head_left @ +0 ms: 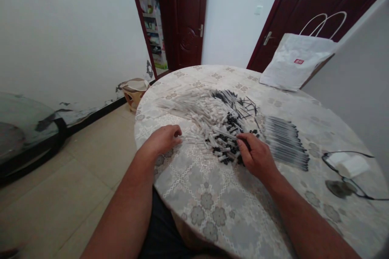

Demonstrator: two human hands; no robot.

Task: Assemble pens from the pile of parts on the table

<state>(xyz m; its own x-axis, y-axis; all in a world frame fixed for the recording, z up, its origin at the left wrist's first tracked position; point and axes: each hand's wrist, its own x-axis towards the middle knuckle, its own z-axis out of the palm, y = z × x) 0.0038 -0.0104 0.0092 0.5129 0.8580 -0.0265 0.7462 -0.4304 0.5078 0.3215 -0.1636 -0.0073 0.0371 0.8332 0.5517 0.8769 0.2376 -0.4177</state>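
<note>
My left hand [165, 139] rests on the table at the left edge of a heap, its fingers loosely curled with a gap between thumb and forefinger; nothing shows in it. My right hand [255, 153] is over the right side of the heap, thumb and fingers pinched on a thin translucent tube [225, 133], like a pen barrel, pointing left. Beneath lie short whitish pieces with black ends [223, 149]. Longer clear tubes [182, 103] spread to the back left, and thin black sticks [226, 97] lie behind. Right of my right hand is a neat row of clear, dark-tipped tubes [285, 141].
A patterned cloth covers the round table [206, 210]. Eyeglasses [343, 176] and a white roll [354, 166] lie at the right. A white paper bag [299, 60] stands at the back right. A wooden stool [133, 93] is on the floor at left.
</note>
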